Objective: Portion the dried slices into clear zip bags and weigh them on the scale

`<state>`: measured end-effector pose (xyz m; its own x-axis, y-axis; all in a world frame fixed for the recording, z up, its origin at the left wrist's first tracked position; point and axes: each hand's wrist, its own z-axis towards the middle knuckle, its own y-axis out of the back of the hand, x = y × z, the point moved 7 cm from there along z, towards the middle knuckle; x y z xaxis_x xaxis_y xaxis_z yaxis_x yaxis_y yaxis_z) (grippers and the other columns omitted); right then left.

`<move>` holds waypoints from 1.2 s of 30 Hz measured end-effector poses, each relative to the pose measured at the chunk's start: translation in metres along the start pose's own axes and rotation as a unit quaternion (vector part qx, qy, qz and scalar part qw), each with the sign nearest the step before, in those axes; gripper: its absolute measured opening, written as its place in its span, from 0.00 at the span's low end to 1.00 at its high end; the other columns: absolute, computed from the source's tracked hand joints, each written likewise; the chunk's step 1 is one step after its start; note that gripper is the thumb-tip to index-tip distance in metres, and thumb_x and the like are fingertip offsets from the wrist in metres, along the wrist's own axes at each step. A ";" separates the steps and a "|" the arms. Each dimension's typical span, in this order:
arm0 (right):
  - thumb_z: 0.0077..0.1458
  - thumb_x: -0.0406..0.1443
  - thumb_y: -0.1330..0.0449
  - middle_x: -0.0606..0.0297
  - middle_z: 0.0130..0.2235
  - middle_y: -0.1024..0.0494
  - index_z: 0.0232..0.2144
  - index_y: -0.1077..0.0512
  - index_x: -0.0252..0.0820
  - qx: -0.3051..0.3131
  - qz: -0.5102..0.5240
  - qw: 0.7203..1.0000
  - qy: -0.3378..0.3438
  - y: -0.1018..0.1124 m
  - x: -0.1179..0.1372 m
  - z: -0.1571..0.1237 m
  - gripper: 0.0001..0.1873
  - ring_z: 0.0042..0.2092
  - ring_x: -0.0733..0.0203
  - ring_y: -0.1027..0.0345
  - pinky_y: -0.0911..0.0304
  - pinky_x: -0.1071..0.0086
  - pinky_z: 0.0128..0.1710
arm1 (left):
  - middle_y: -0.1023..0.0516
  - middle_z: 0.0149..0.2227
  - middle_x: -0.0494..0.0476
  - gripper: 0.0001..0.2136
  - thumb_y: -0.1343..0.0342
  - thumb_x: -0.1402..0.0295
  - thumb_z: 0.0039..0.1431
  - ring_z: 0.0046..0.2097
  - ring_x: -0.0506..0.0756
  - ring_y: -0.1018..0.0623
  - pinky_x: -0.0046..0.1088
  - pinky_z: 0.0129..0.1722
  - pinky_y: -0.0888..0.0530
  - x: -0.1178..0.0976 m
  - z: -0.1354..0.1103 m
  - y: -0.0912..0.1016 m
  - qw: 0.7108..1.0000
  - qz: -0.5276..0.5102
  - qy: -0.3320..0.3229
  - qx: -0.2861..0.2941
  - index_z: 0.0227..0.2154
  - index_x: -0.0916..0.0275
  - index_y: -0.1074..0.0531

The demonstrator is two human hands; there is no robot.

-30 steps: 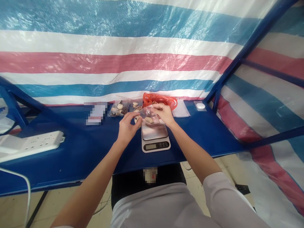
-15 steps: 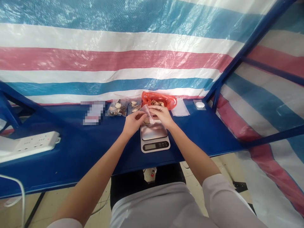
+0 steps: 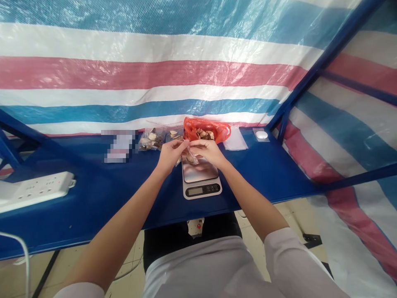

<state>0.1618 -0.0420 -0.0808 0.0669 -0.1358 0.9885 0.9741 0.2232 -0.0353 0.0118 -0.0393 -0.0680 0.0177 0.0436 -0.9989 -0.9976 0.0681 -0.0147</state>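
Observation:
Between my two hands is a small clear zip bag [image 3: 190, 159] with pale brown dried pieces in its lower part. My left hand [image 3: 170, 155] pinches the bag's upper edge from the left. From the right, the fingers of my right hand [image 3: 208, 152] close on the same edge, so the two hands nearly meet. Under the bag stands a white digital kitchen scale [image 3: 203, 190] with a shiny plate. Behind the hands lies a red plastic bag [image 3: 221, 131], its mouth open over dried slices [image 3: 205, 134].
Two filled clear bags, one farther left [image 3: 151, 140] and one partly hidden [image 3: 173, 135], lie at the back. Flat empty bags [image 3: 235, 138] and a white round object [image 3: 261, 135] are to the right. A power strip [image 3: 40, 190] sits left on the blue table [image 3: 118, 207].
The small bag has turned from slanting with its opening toward me to hanging with its contents down. Both hands have drawn closer together at its top edge.

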 end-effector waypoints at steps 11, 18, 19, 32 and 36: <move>0.54 0.36 0.34 0.64 0.34 0.16 0.36 0.18 0.40 0.002 -0.152 0.987 0.048 -0.005 0.016 -0.005 0.08 0.37 0.60 0.23 0.29 0.65 0.41 | 0.17 0.28 0.56 0.18 0.30 0.54 0.44 0.33 0.56 0.19 0.34 0.41 0.20 0.002 0.000 0.000 1.000 -0.003 0.016 0.001 0.28 0.66 0.17; 0.57 0.34 0.38 0.69 0.26 0.22 0.28 0.20 0.39 0.007 -0.254 0.964 0.080 -0.008 0.025 -0.005 0.08 0.30 0.65 0.31 0.38 0.70 0.35 | 0.19 0.27 0.55 0.20 0.30 0.51 0.44 0.32 0.56 0.20 0.33 0.38 0.20 -0.001 -0.002 -0.003 1.000 0.011 0.013 0.023 0.27 0.66 0.18; 0.56 0.33 0.39 0.69 0.25 0.23 0.28 0.21 0.38 0.006 -0.262 0.961 0.083 -0.008 0.025 -0.005 0.08 0.29 0.65 0.32 0.39 0.70 0.34 | 0.19 0.27 0.55 0.20 0.30 0.51 0.44 0.33 0.56 0.20 0.33 0.38 0.20 0.000 -0.002 -0.003 1.000 0.012 0.013 0.025 0.27 0.66 0.18; 0.55 0.34 0.38 0.67 0.32 0.18 0.30 0.19 0.44 -0.027 -0.281 0.956 0.078 -0.002 0.019 -0.003 0.06 0.35 0.60 0.26 0.34 0.65 0.42 | 0.20 0.22 0.58 0.12 0.31 0.61 0.42 0.26 0.55 0.20 0.33 0.34 0.19 0.003 0.000 0.004 0.997 0.045 0.064 0.019 0.20 0.66 0.21; 0.54 0.33 0.37 0.67 0.31 0.18 0.29 0.19 0.43 -0.049 -0.283 0.956 0.062 0.001 0.020 -0.003 0.06 0.35 0.60 0.26 0.33 0.65 0.42 | 0.19 0.24 0.57 0.12 0.30 0.61 0.41 0.26 0.55 0.20 0.33 0.35 0.19 0.004 0.004 0.006 0.996 0.054 0.062 0.039 0.22 0.67 0.20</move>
<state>0.1653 -0.0475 -0.0611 -0.4576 -0.3231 0.8284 0.8771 -0.0111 0.4801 0.0062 -0.0350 -0.0718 -0.1019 -0.0679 -0.9925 -0.9849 0.1473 0.0911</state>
